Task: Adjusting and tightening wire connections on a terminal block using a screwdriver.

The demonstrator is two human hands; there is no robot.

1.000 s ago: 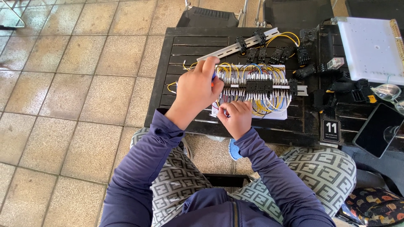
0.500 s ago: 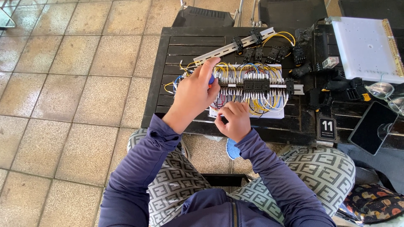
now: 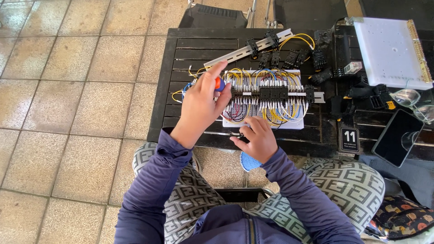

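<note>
The surface (image 3: 199, 45) is a dark slatted table standing on a floor (image 3: 77, 90) of square beige tiles. A dark chair back (image 3: 212, 16) stands at its far edge.

A white wiring board (image 3: 266, 97) lies flat near the front edge of the surface, roughly at its middle. It carries a row of black terminal blocks joined by yellow, blue, white and red wires.

The left hand (image 3: 201, 106) is raised over the left end of the board. Its fingers are closed around a screwdriver with a red and blue handle (image 3: 219, 84); the index finger is extended upward. The tool's tip is hidden behind the hand.

The right hand (image 3: 255, 138) rests at the front edge of the board, fingers curled. It pinches a small dark item that is too small to identify.

Behind the board, a grey metal rail (image 3: 235, 53) lies diagonally with black blocks clipped to it. To the right lie loose black relay sockets (image 3: 294, 58), a white panel (image 3: 391, 52), a pair of glasses (image 3: 411, 101), a dark phone (image 3: 398, 138) and a small black number sign (image 3: 349, 139).
</note>
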